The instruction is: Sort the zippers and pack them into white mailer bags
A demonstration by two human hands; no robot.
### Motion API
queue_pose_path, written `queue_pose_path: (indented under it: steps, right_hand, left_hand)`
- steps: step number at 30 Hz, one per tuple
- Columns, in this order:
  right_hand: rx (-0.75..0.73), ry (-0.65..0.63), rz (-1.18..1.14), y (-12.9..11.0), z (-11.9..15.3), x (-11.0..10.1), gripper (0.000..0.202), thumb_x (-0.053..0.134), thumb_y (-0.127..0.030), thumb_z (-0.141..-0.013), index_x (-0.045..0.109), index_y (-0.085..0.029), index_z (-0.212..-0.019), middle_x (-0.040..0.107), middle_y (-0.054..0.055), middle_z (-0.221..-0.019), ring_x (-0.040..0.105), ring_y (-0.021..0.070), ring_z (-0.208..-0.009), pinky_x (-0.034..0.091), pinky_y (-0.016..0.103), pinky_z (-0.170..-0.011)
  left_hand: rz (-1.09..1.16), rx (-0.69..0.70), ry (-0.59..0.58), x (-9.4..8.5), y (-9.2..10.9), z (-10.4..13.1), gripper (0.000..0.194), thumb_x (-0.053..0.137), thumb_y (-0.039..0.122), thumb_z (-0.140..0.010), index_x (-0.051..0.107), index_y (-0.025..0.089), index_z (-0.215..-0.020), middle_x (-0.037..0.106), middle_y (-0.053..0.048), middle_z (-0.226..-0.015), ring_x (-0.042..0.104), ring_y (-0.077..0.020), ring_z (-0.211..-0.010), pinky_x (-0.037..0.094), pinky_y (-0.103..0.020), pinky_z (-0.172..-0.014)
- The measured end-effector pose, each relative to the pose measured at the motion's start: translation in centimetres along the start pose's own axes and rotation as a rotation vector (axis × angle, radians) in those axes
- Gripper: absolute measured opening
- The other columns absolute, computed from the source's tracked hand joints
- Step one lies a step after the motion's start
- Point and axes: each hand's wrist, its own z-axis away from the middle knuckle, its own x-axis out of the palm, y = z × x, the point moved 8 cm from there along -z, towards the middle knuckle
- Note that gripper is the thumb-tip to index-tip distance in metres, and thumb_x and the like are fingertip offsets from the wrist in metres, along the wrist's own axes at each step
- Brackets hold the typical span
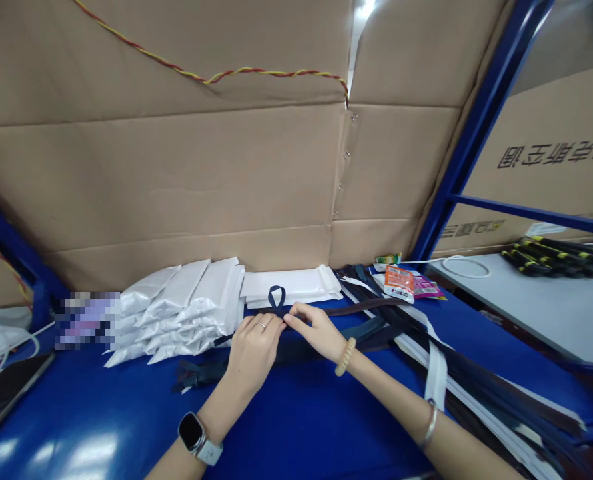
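My left hand (pixel 255 347), with a ring and a watch on its side, is closed in a pinch. It meets my right hand (pixel 320 331), whose thumb and index finger are pinched together too. Between the fingertips they grip a dark zipper (pixel 361 306); a small navy loop (pixel 276 297) stands up above the fingers, and a strip runs off to the right. Below them on the blue table lie more dark zippers (pixel 296 351), with ends and pulls at the left. The exact pinch point is hidden by the fingers.
White packets (pixel 186 300) are stacked behind my left hand, with a flat white pack (pixel 291 283) beside them. Long dark and white strips (pixel 456 373) stretch across the right side. Snack bags (pixel 399 283) lie behind. Cardboard (pixel 176 180) forms the back wall.
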Motion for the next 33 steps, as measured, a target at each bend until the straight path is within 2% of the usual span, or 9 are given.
queue_pose_path:
  steps: [4, 9, 15, 21, 25, 28, 33]
  right_hand:
    - [-0.077, -0.031, 0.155, -0.4, -0.1, 0.2, 0.041, 0.042, -0.044, -0.088, 0.044, -0.018, -0.057, 0.044, -0.002, -0.057, 0.038, 0.0113, -0.056, 0.029, 0.025, -0.057]
    - [-0.102, -0.005, 0.222, -0.9, -0.2, -0.5, 0.043, 0.044, -0.045, -0.087, 0.044, -0.018, -0.053, 0.042, -0.002, -0.053, 0.038, 0.0121, -0.054, 0.029, 0.026, -0.057]
    - [-0.148, -0.007, 0.265, -3.1, 1.5, -1.6, 0.046, 0.044, -0.046, -0.089, 0.046, -0.019, -0.052, 0.05, -0.001, -0.055, 0.046, 0.0146, -0.06, 0.034, 0.029, -0.066]
    - [-0.158, -0.02, 0.364, -5.4, 4.4, -2.3, 0.046, 0.043, -0.044, -0.09, 0.044, -0.018, -0.052, 0.048, -0.002, -0.053, 0.042, 0.0128, -0.06, 0.032, 0.028, -0.068]
    - [-0.174, 0.006, 0.397, -6.9, 5.4, -2.7, 0.047, 0.043, -0.043, -0.091, 0.041, -0.017, -0.052, 0.045, -0.002, -0.053, 0.04, 0.0115, -0.059, 0.032, 0.027, -0.068]
    - [-0.17, 0.088, 0.38, -7.9, 5.9, -4.5, 0.046, 0.043, -0.043, -0.091, 0.042, -0.017, -0.053, 0.045, -0.002, -0.053, 0.041, 0.0112, -0.058, 0.033, 0.026, -0.066]
    - [-0.139, 0.178, 0.406, -8.5, 7.2, -9.2, 0.043, 0.045, -0.043, -0.089, 0.045, -0.017, -0.054, 0.048, 0.0, -0.057, 0.044, 0.0121, -0.059, 0.035, 0.026, -0.065]
  left_hand:
    - [-0.023, 0.012, -0.022, 0.4, 0.0, 0.0, 0.021, 0.041, 0.018, -0.091, 0.06, 0.017, -0.08, 0.063, -0.004, -0.078, 0.058, -0.0182, -0.076, 0.042, -0.033, -0.07]
    - [-0.012, 0.037, -0.032, 0.1, 0.4, -0.2, 0.02, 0.042, 0.017, -0.09, 0.059, 0.017, -0.079, 0.062, -0.003, -0.075, 0.058, -0.0179, -0.075, 0.042, -0.031, -0.067]
    - [-0.028, 0.114, -0.01, -1.8, 1.9, -0.4, 0.019, 0.044, 0.018, -0.09, 0.058, 0.018, -0.077, 0.063, -0.003, -0.075, 0.059, -0.0179, -0.077, 0.042, -0.031, -0.067]
    - [-0.013, 0.179, 0.048, -3.9, 4.4, 0.3, 0.014, 0.047, 0.017, -0.089, 0.06, 0.017, -0.084, 0.066, -0.002, -0.083, 0.061, -0.0183, -0.085, 0.042, -0.033, -0.072]
    - [0.02, 0.181, 0.099, -5.2, 5.1, 0.3, 0.013, 0.048, 0.016, -0.088, 0.061, 0.018, -0.086, 0.068, -0.001, -0.085, 0.061, -0.0177, -0.089, 0.042, -0.032, -0.075]
    - [0.016, 0.157, 0.096, -5.9, 4.3, 0.3, 0.013, 0.047, 0.017, -0.089, 0.061, 0.018, -0.088, 0.068, -0.001, -0.087, 0.061, -0.0178, -0.092, 0.042, -0.032, -0.076]
    - [-0.064, 0.062, 0.079, -7.1, 0.9, 1.3, 0.017, 0.044, 0.018, -0.091, 0.06, 0.018, -0.084, 0.067, -0.001, -0.083, 0.061, -0.0168, -0.085, 0.041, -0.031, -0.073]
